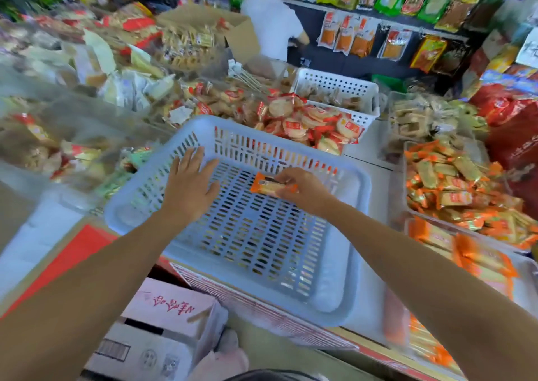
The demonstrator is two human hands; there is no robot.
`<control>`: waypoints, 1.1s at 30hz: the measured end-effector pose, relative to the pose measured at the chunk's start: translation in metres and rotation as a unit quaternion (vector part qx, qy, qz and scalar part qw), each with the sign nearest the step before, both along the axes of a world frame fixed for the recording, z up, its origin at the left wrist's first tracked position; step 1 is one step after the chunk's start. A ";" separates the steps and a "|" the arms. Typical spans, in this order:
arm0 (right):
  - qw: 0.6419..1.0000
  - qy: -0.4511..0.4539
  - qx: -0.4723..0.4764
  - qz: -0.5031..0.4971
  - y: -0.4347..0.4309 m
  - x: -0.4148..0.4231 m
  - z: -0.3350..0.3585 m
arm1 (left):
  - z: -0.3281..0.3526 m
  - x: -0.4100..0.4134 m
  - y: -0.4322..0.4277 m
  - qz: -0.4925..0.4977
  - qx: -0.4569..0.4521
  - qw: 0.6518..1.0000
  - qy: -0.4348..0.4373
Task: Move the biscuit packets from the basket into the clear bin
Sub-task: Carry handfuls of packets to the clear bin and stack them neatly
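Right hand (302, 190) pinches a biscuit packet (272, 187), left hand (190, 188) spread inside the basket (359, 182). I'd lift over its rim, rightward to the clear bin (405, 176).

Pale blue slotted basket (334, 278); orange-ended biscuit packet (272, 187); orange packets in clear bin (406, 159).

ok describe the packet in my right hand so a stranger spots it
Find the pale blue slotted basket in the middle. Over its floor, the right hand pinches an orange biscuit packet. It is the basket's only packet; others lie heaped in the clear bin at right.
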State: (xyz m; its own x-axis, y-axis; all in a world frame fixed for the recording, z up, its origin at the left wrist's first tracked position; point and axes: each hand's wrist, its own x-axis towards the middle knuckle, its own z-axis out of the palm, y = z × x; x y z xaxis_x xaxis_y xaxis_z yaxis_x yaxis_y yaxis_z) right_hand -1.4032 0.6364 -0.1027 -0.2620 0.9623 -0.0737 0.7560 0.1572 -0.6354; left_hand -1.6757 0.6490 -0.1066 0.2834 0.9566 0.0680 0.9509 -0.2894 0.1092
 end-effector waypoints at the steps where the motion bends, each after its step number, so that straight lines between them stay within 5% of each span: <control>1: 1.000 -0.017 -0.018 -0.008 0.008 -0.007 -0.005 | -0.001 -0.011 0.010 0.007 -0.013 1.000 0.007; 12: 0.984 -0.153 -0.077 -0.051 0.056 -0.046 -0.047 | -0.014 -0.052 0.046 0.006 -0.043 0.998 0.038; 21: 0.967 -0.237 -0.055 0.071 0.057 -0.061 -0.040 | -0.017 -0.049 0.045 0.008 -0.031 0.999 0.042; 27: 0.999 0.036 0.035 -0.019 0.049 -0.059 -0.006 | -0.011 -0.032 0.047 -0.058 -0.046 0.997 0.000; 30: 0.978 0.185 0.044 -0.081 0.042 -0.057 0.015 | -0.009 -0.014 0.050 -0.145 -0.096 0.978 -0.112; 33: 0.955 0.266 0.042 -0.120 0.034 -0.052 0.025 | -0.003 0.010 0.048 -0.142 -0.244 0.917 -0.284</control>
State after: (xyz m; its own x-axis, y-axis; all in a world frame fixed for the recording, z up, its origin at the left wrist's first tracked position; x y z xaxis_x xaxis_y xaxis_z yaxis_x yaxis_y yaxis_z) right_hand -1.4550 0.6703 -0.0781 -0.0118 0.9961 0.0878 0.3492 0.0864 -0.9331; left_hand -1.6658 0.6970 -0.1096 0.5770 0.8057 -0.1340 0.5950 -0.3023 0.7447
